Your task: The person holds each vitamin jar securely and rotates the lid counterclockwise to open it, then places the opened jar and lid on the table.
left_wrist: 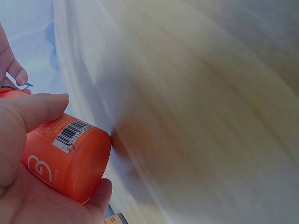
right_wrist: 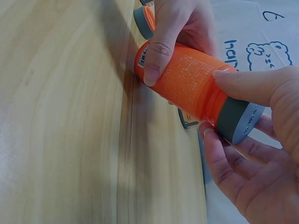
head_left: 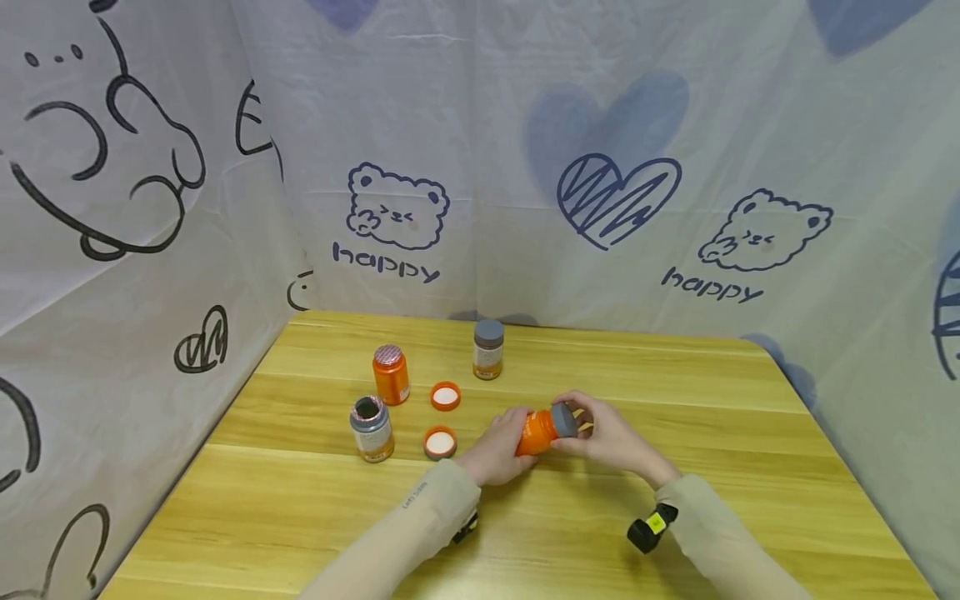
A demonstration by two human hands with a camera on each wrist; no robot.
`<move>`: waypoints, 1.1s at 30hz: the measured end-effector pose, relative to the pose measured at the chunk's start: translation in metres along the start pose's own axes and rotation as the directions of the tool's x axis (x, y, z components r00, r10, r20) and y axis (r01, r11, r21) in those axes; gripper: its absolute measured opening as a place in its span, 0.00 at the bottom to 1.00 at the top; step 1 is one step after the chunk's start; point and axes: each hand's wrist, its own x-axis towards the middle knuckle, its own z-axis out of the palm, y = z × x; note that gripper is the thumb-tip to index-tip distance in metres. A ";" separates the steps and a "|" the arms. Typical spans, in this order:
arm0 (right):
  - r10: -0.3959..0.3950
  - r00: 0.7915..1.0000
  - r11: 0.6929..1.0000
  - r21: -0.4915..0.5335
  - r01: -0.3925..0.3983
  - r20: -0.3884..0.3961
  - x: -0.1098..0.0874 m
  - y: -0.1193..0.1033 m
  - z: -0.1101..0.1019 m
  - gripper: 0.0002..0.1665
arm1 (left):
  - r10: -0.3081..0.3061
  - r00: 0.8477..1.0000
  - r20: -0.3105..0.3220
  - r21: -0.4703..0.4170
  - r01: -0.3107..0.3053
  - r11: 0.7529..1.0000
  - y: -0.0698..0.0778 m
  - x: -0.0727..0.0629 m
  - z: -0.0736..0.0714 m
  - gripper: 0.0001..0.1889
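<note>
My left hand (head_left: 498, 450) grips an orange bottle (head_left: 538, 432) by its body, tilted above the wooden table. In the left wrist view, the thumb and fingers lie around the orange bottle (left_wrist: 70, 158), whose base and barcode show. On the right, my right hand (head_left: 606, 437) holds the bottle's grey cap (head_left: 564, 420) between thumb and fingers. The grey cap (right_wrist: 238, 120) sits on the bottle's neck in the right wrist view. There the thumb reaches onto the neck and the fingers lie below.
An orange bottle with a foil-covered top (head_left: 391, 382) and an uncapped grey bottle (head_left: 372, 435) stand on the left. Two caps (head_left: 446, 396) lie white side up beside them. A grey-capped bottle (head_left: 488, 352) stands farther back on the wooden table (head_left: 712, 408). Printed cloth hangs behind.
</note>
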 end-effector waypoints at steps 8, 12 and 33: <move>0.017 1.000 1.000 -0.001 -0.017 -0.007 -0.001 0.002 0.001 0.32 | 0.003 1.000 -0.007 -0.015 -0.003 1.000 -0.001 -0.001 0.000 0.32; 0.025 0.999 1.000 0.015 -0.024 -0.035 -0.001 0.002 0.001 0.33 | 0.011 1.000 -0.021 -0.036 -0.012 0.999 -0.002 -0.002 -0.001 0.31; 0.050 0.963 0.964 0.265 0.023 -0.265 -0.003 0.005 0.007 0.33 | 0.013 0.998 -0.060 -0.180 -0.024 0.983 -0.004 0.001 -0.015 0.31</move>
